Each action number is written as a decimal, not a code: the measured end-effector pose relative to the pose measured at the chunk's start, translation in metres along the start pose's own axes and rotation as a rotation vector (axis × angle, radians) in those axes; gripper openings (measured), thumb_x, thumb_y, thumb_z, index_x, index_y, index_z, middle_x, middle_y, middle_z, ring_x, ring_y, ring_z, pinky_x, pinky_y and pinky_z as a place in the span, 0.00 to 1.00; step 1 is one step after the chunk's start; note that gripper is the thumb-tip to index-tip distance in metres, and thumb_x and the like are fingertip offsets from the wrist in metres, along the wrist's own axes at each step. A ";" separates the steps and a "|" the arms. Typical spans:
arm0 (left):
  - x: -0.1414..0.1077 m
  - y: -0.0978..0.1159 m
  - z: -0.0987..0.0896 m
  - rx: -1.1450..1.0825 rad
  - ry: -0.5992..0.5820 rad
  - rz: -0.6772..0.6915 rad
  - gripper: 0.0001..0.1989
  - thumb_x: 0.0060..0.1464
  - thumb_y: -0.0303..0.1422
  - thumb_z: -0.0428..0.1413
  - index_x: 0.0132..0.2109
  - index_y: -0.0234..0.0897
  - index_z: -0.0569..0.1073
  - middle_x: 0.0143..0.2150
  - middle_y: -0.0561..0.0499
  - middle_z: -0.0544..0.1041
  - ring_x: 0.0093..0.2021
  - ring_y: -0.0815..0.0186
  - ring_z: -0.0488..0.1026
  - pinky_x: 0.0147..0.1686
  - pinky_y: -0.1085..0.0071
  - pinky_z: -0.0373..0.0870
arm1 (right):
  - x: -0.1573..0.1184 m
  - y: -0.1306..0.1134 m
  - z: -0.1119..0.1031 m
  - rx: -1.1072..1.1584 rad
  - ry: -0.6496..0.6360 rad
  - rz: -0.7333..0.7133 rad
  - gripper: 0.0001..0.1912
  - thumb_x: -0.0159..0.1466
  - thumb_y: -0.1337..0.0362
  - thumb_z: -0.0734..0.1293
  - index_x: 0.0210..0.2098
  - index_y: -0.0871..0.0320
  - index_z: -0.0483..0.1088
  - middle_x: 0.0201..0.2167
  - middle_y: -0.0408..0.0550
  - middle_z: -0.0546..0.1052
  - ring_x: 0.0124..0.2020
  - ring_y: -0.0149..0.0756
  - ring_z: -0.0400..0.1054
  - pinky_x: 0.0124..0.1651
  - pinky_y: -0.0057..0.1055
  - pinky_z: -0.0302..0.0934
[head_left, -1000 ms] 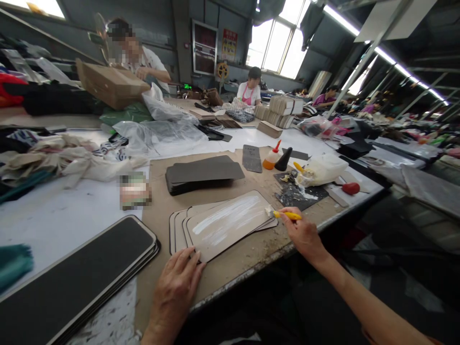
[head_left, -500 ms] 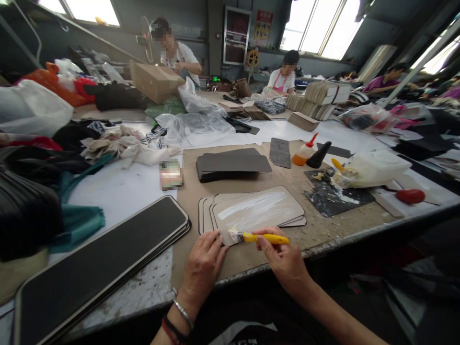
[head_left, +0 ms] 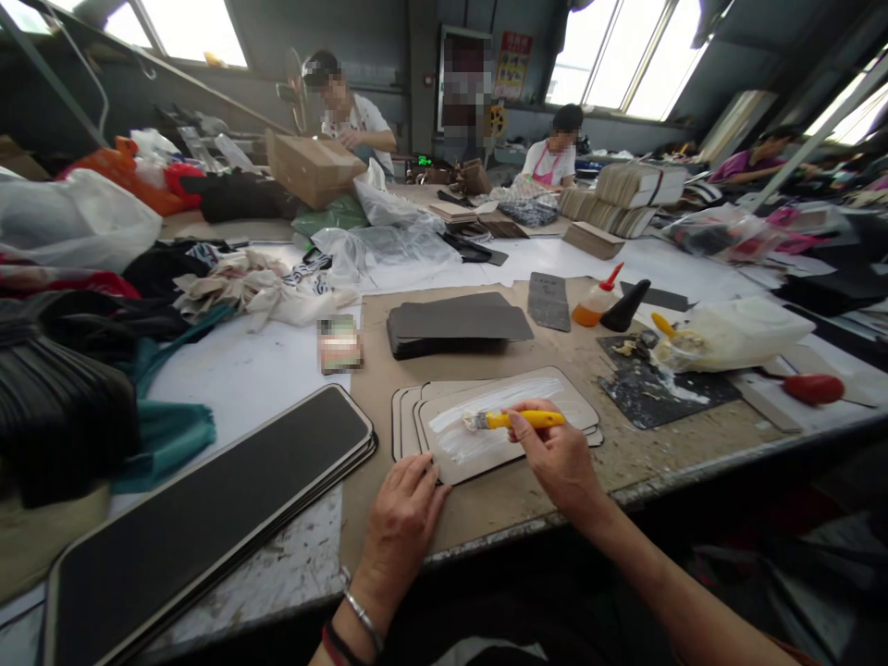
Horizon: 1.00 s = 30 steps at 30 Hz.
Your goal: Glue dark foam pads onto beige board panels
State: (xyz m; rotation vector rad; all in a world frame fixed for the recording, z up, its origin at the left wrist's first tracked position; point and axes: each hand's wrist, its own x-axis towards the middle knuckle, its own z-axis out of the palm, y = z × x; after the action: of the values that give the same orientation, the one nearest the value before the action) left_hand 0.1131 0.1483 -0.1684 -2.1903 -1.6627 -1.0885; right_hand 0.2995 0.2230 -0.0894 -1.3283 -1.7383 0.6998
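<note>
My right hand (head_left: 555,453) is closed round the yellow handle of a paintbrush (head_left: 524,420). The bristles touch a beige rounded panel (head_left: 555,393), leaving streaks of white glue-like paste. More such panels with dark edges lie fanned out under it. At the panel's near left corner, my left hand (head_left: 409,504) lies flat, fingers stretched out and fingertips on the edge. Behind the panels sits a stack of dark grey sheets (head_left: 458,322). To the right, a white plastic container (head_left: 749,333) lies on its side, paste at its mouth, on a smeared black sheet (head_left: 638,402).
Long dark panels with pale rims (head_left: 215,518) are stacked at the left. An orange-filled bottle with a red nozzle (head_left: 593,301) stands beside a black cone-shaped object (head_left: 624,307). A red-handled tool (head_left: 813,388) lies far right. Cloth scraps (head_left: 236,287) heap up left. Co-workers sit beyond.
The brush in my right hand has moved up and away from the near edge, over the panel's middle. White paste now covers more of the panel's near left part. My left hand stays at the corner.
</note>
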 end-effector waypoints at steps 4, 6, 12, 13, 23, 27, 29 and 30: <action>-0.001 -0.001 0.001 0.016 0.017 0.023 0.09 0.56 0.30 0.52 0.43 0.33 0.72 0.42 0.43 0.77 0.44 0.59 0.73 0.44 0.59 0.75 | 0.008 -0.009 0.028 0.172 -0.091 0.008 0.15 0.62 0.52 0.61 0.35 0.57 0.67 0.31 0.48 0.74 0.27 0.34 0.70 0.30 0.29 0.65; -0.002 -0.002 0.002 0.022 0.030 0.036 0.09 0.56 0.30 0.52 0.43 0.33 0.72 0.42 0.43 0.77 0.44 0.59 0.73 0.44 0.60 0.75 | 0.014 -0.008 0.039 0.209 -0.107 0.015 0.15 0.62 0.51 0.61 0.35 0.57 0.67 0.28 0.46 0.73 0.25 0.33 0.70 0.30 0.29 0.65; -0.004 -0.006 0.003 0.072 0.030 0.087 0.10 0.57 0.31 0.51 0.44 0.32 0.72 0.43 0.43 0.76 0.45 0.58 0.73 0.43 0.60 0.75 | 0.041 0.027 0.004 0.034 0.034 0.077 0.16 0.60 0.50 0.62 0.35 0.58 0.68 0.26 0.46 0.74 0.25 0.35 0.71 0.30 0.30 0.65; -0.004 -0.007 0.003 0.078 0.030 0.104 0.10 0.57 0.31 0.51 0.44 0.32 0.72 0.43 0.42 0.76 0.45 0.58 0.73 0.43 0.60 0.75 | 0.046 0.036 -0.010 -0.010 0.080 0.101 0.17 0.60 0.50 0.62 0.35 0.58 0.68 0.25 0.46 0.75 0.25 0.36 0.71 0.30 0.30 0.65; -0.005 -0.011 0.008 0.093 0.053 0.176 0.11 0.58 0.31 0.50 0.44 0.30 0.71 0.43 0.41 0.75 0.44 0.58 0.72 0.42 0.60 0.73 | 0.074 0.088 -0.095 -0.348 0.290 0.116 0.16 0.59 0.52 0.60 0.33 0.59 0.69 0.21 0.47 0.74 0.25 0.38 0.71 0.31 0.32 0.63; -0.005 -0.010 0.008 0.073 0.055 0.145 0.10 0.58 0.31 0.49 0.45 0.32 0.71 0.44 0.42 0.75 0.45 0.58 0.72 0.44 0.60 0.72 | 0.064 0.086 -0.106 -0.421 0.258 0.082 0.15 0.60 0.53 0.59 0.33 0.58 0.69 0.23 0.47 0.74 0.24 0.38 0.71 0.33 0.33 0.61; -0.005 -0.009 0.006 0.075 0.048 0.151 0.11 0.58 0.31 0.49 0.45 0.32 0.71 0.44 0.41 0.75 0.45 0.58 0.72 0.44 0.60 0.72 | 0.056 0.082 -0.109 -0.469 0.236 0.060 0.15 0.60 0.54 0.58 0.33 0.58 0.69 0.26 0.48 0.75 0.25 0.37 0.71 0.32 0.33 0.61; -0.004 -0.009 0.005 0.077 0.042 0.155 0.11 0.58 0.31 0.49 0.44 0.31 0.71 0.44 0.41 0.75 0.45 0.57 0.72 0.44 0.60 0.72 | 0.052 0.079 -0.109 -0.483 0.230 0.052 0.15 0.60 0.54 0.58 0.32 0.58 0.69 0.27 0.49 0.75 0.25 0.37 0.71 0.32 0.32 0.61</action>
State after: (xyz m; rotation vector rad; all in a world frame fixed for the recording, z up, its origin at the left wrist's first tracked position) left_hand 0.1071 0.1515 -0.1773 -2.1902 -1.4654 -1.0048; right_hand 0.4275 0.2905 -0.0841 -1.7061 -1.7478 0.1394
